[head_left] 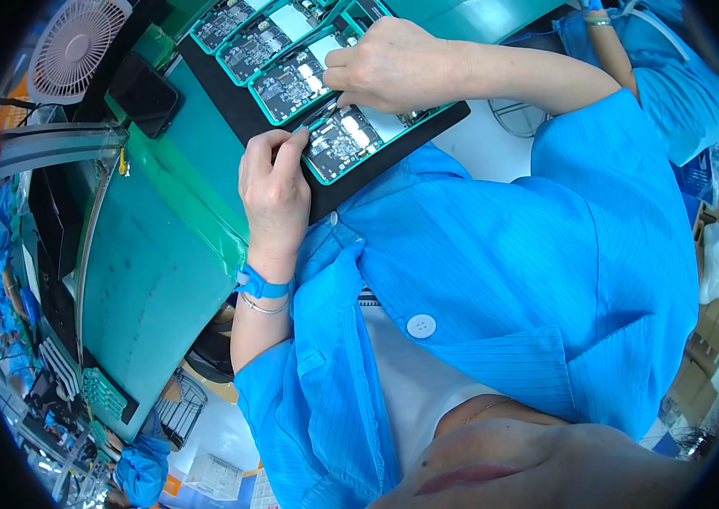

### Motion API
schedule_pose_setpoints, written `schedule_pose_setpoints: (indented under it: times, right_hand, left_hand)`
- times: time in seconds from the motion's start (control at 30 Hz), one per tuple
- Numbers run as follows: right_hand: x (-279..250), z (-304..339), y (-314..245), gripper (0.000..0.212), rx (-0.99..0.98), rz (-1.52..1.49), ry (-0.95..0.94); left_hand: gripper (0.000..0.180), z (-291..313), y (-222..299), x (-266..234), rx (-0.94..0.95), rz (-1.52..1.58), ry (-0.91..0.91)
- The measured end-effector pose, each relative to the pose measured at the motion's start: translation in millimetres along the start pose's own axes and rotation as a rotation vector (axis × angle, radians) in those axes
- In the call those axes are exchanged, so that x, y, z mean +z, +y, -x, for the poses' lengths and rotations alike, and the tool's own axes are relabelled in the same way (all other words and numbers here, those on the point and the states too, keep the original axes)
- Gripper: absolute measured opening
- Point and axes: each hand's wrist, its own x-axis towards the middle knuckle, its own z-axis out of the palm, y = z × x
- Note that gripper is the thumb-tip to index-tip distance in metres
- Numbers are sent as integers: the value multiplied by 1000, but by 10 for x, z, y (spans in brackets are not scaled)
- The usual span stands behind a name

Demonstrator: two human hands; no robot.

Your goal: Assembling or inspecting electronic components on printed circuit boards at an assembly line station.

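Observation:
Several circuit boards in green frames lie in a row on a black tray [334, 197]. At the nearest circuit board [341, 146], my left hand [276, 182] has its fingers curled, the tips pressed together at the frame's upper left corner. My right hand [385, 68] reaches over from the right, closed in a pinch above the same board's far edge. A narrow dark gap or strip shows between the two sets of fingertips; which it is I cannot tell. Behind it lies a second circuit board [290, 86], partly covered by my right hand. A blue wrist strap [263, 283] circles my left wrist.
The tray rests at the edge of a green-topped bench [147, 280]. A black phone-like slab [146, 95] and a white fan [80, 38] stand to the left. At the upper right sits a co-worker in a blue smock [673, 93].

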Motion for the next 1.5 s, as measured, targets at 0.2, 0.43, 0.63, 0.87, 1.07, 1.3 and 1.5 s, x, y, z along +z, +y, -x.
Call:
schedule_pose_setpoints:
  times: [0.2, 0.43, 0.63, 0.87, 1.07, 1.3, 1.5]
  right_hand:
    - [-36, 9, -18, 23, 18, -20, -17]
    - [-29, -3, -2, 21, 6, -38, 0]
    - [-47, -26, 66, 22, 1, -60, -3]
    - [-80, -381, 485, 25, 83, -143, 70]
    - [51, -551, 521, 25, 115, -100, -13]
    - [8, -593, 580, 24, 147, -114, -27]
    - [-9, -588, 578, 24, 113, -128, 3]
  left_hand:
    - [26, -2, -8, 9, 26, 6, -4]
    - [25, -142, -102, -71, 164, 29, -115]
    - [22, -231, -224, -147, 171, 117, -123]
    - [7, -707, -528, -153, -26, 92, 41]
    - [8, -738, -626, 29, -18, 126, 51]
    - [13, -699, -733, 97, 46, 119, 37]
    - [18, -678, -743, 106, 94, 46, 23]
